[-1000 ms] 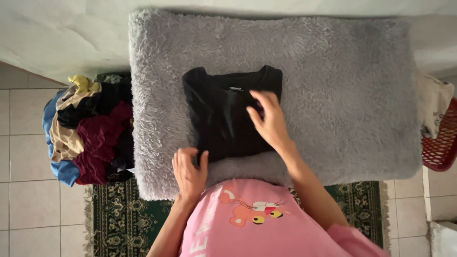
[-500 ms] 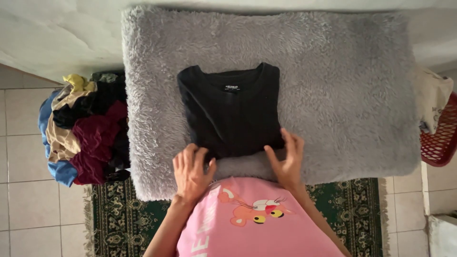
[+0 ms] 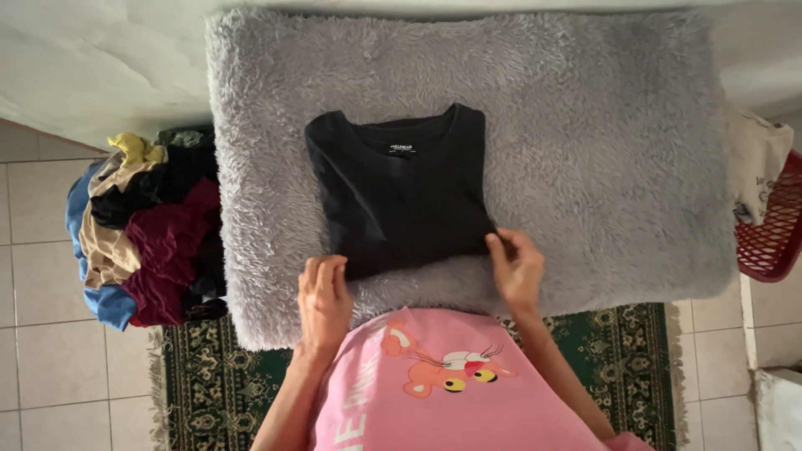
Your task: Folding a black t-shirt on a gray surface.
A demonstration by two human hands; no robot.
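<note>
A folded black shirt (image 3: 401, 196) lies collar-up on a shaggy grey mat (image 3: 585, 150). My left hand (image 3: 322, 302) pinches the shirt's near left corner, fingers curled on the fabric. At the near right corner my right hand (image 3: 516, 269) grips the edge with thumb and fingers. Both hands sit at the near edge of the shirt, just above my pink top.
A pile of mixed clothes (image 3: 146, 225) in yellow, tan, maroon, black and blue sits on the tiled floor at the left. A red mesh basket (image 3: 773, 234) with a pale cloth stands at the right. A green patterned rug (image 3: 217, 384) lies under me.
My right hand came off the middle of the shirt down to its near right corner and closed on it. My left hand's fingers curled onto the near left corner.
</note>
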